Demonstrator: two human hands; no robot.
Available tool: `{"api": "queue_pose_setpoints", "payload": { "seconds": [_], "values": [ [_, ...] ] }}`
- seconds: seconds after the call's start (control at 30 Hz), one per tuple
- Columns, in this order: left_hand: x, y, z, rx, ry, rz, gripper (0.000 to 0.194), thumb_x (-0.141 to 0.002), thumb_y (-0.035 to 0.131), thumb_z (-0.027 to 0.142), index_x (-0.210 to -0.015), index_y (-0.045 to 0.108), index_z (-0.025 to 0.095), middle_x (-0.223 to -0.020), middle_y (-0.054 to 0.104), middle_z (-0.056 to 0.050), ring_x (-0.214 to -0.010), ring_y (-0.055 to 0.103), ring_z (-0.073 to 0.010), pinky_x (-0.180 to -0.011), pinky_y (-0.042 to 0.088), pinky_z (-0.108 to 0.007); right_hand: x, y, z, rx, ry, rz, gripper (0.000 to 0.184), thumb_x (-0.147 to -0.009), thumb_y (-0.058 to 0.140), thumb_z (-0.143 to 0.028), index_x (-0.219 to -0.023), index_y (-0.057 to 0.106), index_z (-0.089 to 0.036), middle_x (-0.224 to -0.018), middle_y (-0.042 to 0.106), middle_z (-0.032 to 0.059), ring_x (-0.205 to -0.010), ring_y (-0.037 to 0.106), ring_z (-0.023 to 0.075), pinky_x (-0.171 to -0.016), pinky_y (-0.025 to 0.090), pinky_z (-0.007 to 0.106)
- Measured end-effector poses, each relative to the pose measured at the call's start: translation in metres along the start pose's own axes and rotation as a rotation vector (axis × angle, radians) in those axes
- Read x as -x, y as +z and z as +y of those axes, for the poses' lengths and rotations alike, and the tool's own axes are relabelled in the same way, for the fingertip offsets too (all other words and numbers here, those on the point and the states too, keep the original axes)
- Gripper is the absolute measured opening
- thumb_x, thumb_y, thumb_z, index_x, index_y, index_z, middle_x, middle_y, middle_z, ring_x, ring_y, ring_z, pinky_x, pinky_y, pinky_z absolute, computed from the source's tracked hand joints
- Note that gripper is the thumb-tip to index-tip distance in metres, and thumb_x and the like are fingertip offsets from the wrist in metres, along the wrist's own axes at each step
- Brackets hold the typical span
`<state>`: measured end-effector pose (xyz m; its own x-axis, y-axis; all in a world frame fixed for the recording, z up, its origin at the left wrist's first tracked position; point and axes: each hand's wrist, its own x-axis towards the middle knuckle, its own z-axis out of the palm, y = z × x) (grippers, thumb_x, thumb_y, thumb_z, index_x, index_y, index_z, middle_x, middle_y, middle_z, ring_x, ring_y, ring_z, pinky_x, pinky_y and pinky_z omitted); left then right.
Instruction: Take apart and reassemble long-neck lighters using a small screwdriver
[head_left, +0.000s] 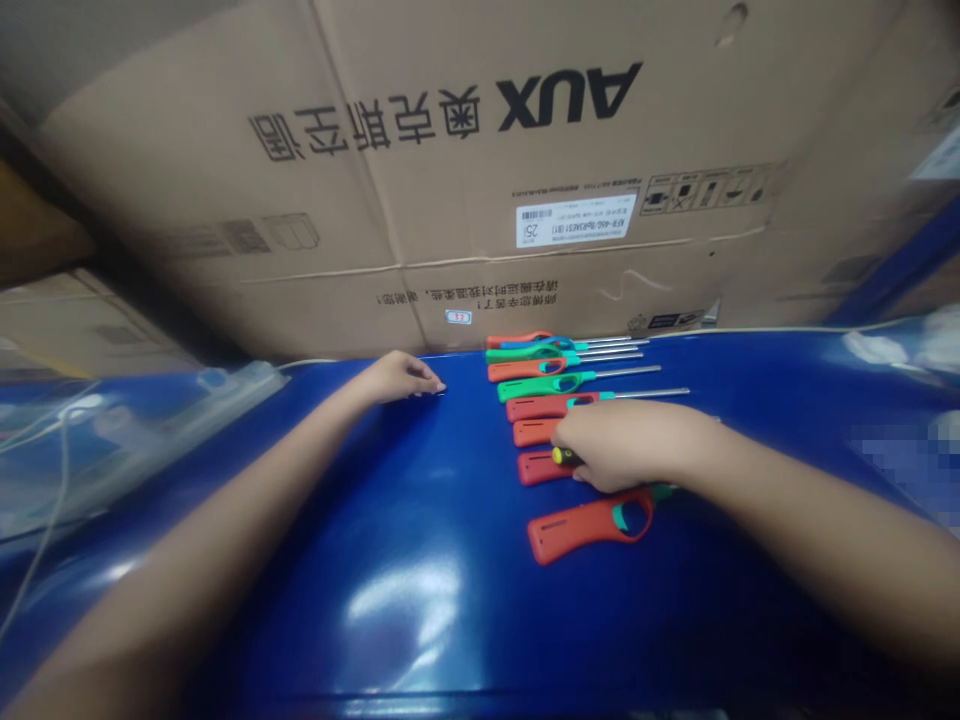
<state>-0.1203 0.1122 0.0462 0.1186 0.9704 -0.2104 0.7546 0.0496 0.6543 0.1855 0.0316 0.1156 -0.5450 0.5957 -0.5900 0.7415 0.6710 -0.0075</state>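
Note:
Several long-necked lighters lie side by side on the blue table, in red, orange and green, their metal necks toward the right. Over this row is my right hand (626,442), closed round a screwdriver (564,456) whose yellow and black handle end pokes out by the thumb; its shaft is hidden. The hand covers parts of an orange lighter (534,432) and a red lighter (536,468). Nearest to me lies another red lighter (574,527). Left of the row, my left hand (401,378) rests on the table, fingertips pinched at something small and dark.
A large cardboard box (450,200) stands like a wall behind the blue table (405,500). Clear plastic bags (172,440) lie at the left, with a pale cord (45,540) by them. More plastic wrapping (900,350) is at the far right.

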Motion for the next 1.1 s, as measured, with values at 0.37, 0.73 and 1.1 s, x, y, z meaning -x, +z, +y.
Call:
{"api": "queue_pose_setpoints", "payload": {
  "seconds": [0.37,0.73,1.1],
  "values": [
    [-0.005,0.007,-0.002,0.131,-0.021,0.102,0.025,-0.071,0.078,0.035,-0.084,0.075,0.014,-0.077,0.076,-0.007,-0.068,0.067,-0.0151,-0.067,0.053,-0.026,0.000,0.000,-0.001,0.008,-0.003,0.014,0.024,-0.080,0.055,-0.019,-0.090,0.076,-0.014,-0.068,0.066,0.0081,-0.050,0.049,0.0162,-0.048,0.031,0.029],
    [-0.008,0.008,-0.003,0.190,-0.030,0.122,0.027,-0.071,0.080,0.036,-0.085,0.075,0.014,-0.079,0.076,-0.007,-0.071,0.069,-0.0164,-0.070,0.055,-0.028,-0.001,-0.001,-0.003,0.033,0.006,-0.005,0.025,-0.079,0.055,-0.019,-0.090,0.076,-0.013,-0.068,0.067,0.0085,-0.050,0.050,0.0166,-0.047,0.031,0.029],
    [-0.002,0.012,0.006,0.202,-0.036,0.046,0.032,-0.075,0.077,0.040,-0.087,0.073,0.011,-0.082,0.077,-0.010,-0.078,0.073,-0.0195,-0.079,0.059,-0.032,-0.002,0.001,-0.002,0.025,-0.002,0.005,0.027,-0.078,0.054,-0.017,-0.092,0.077,-0.014,-0.068,0.068,0.0091,-0.051,0.053,0.0181,-0.049,0.032,0.029]
  ]
}}
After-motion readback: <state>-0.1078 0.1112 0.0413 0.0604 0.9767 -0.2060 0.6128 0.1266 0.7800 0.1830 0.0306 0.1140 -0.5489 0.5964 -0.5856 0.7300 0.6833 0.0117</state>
